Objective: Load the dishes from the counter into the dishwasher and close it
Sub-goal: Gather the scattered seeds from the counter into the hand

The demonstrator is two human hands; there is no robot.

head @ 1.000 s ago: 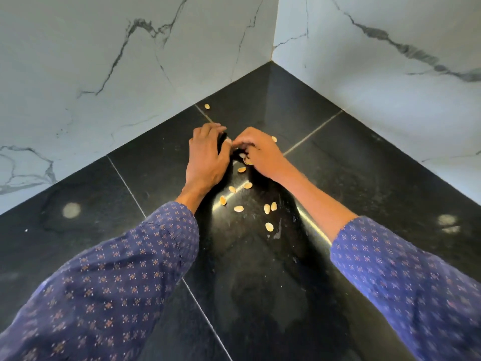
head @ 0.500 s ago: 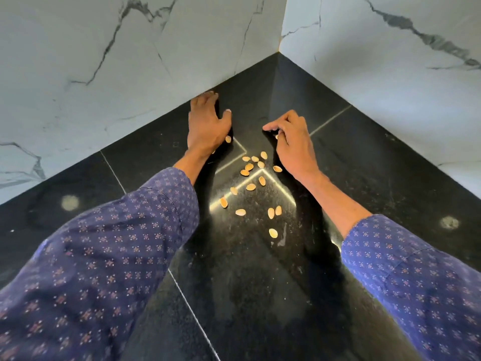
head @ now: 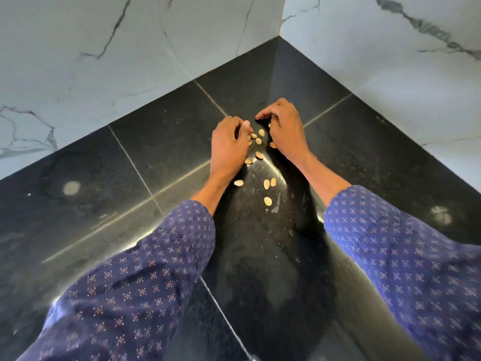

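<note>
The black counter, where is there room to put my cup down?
The counter is bare right of the right hand, out to the marble wall, and left of the left hand, toward the other wall. It is crowded between the hands and just nearer, where the pale seeds lie scattered.

The black stone counter lies bare to left and right of both arms. Two marble walls meet at the far corner and close off passage beyond. Pale seeds lie scattered between the left hand and right hand, leaving a narrow gap there.
</note>
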